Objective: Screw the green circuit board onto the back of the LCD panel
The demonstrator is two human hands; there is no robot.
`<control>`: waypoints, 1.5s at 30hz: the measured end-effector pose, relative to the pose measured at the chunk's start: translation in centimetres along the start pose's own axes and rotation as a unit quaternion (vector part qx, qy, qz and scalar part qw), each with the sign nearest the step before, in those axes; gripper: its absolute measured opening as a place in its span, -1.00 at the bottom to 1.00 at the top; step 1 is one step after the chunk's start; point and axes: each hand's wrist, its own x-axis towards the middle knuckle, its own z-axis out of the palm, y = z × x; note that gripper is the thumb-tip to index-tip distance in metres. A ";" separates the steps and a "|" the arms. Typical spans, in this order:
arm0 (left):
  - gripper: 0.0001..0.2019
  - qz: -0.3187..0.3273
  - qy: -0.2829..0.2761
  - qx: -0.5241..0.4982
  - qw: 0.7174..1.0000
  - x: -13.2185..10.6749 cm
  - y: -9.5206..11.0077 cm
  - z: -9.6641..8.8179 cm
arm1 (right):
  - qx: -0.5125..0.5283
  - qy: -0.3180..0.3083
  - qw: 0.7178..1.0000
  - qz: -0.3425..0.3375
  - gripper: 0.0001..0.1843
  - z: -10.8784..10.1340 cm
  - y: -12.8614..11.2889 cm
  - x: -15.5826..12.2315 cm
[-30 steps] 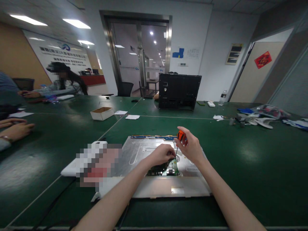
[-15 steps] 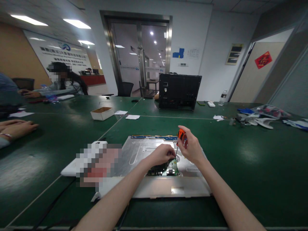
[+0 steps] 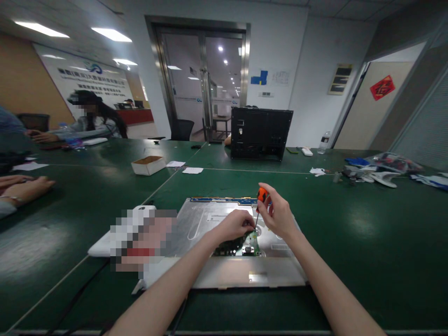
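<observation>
A silver metal monitor back panel (image 3: 206,224) lies flat on the green table (image 3: 350,233) in front of me. A green circuit board (image 3: 250,245) sits on its near middle. My right hand (image 3: 278,217) is closed around an orange-handled screwdriver (image 3: 262,195), held upright with its tip down at the board. My left hand (image 3: 234,225) is closed, fingers curled and pressed down on the board beside the screwdriver tip; what it pinches, if anything, is hidden.
A white device (image 3: 105,245) lies left of the panel. A small cardboard box (image 3: 149,164) and papers (image 3: 192,170) sit farther back, a black monitor housing (image 3: 261,133) behind. Clutter (image 3: 378,170) lies far right. Other people's hands (image 3: 24,186) rest at left.
My right hand and the screwdriver have shifted slightly with a small twist of the fingers. The hands at the left edge moved a little. My left hand stays put.
</observation>
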 end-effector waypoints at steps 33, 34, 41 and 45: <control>-0.87 -0.001 0.000 0.001 1.000 0.0 0.1 -0.1 | -0.042 0.042 0.998 -0.033 -0.58 0.5 0.3 -0.1; -0.87 -0.001 0.000 -0.001 1.000 -0.1 0.1 -0.1 | -0.043 0.041 0.998 -0.033 -0.58 0.5 0.4 -0.1; -0.87 0.002 0.008 -0.013 1.000 0.0 0.1 -0.1 | -0.020 0.014 0.999 -0.022 -0.53 0.1 -0.1 -0.1; -0.86 0.003 0.008 -0.004 1.000 0.0 0.0 0.0 | -0.018 0.017 0.999 -0.022 -0.52 0.1 -0.3 -0.1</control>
